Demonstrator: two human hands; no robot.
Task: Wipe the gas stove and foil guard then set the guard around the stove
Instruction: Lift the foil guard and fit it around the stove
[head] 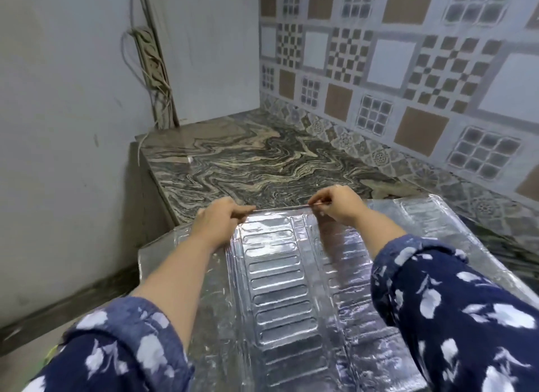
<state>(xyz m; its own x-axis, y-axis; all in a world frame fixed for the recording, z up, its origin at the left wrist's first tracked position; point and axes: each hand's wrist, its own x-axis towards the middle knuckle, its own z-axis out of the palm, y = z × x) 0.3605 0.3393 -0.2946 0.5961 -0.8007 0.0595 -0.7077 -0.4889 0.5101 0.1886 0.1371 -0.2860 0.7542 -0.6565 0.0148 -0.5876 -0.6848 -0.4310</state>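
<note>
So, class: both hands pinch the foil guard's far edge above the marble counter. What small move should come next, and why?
Probably carry the foil guard forward over the counter: left hand and right hand already pinch its far edge, and no stove is visible.

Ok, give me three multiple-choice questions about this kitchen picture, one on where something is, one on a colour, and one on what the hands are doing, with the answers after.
1. Where does the power strip hang?
A. on the plain wall, left of the tiled wall
B. on the tiled wall
C. flat on the countertop

2. What colour is the foil guard?
A. gold
B. silver
C. black

3. What is each hand doing?
A. both lie flat on the countertop
B. one holds a cloth
C. both pinch the guard's far edge

Answers: 1 A, the strip and its cables run down the plain wall by the corner. 2 B, the embossed sheet is shiny silver. 3 C, the left hand and right hand have fingers closed on the far edge, above the marbled countertop.
</note>
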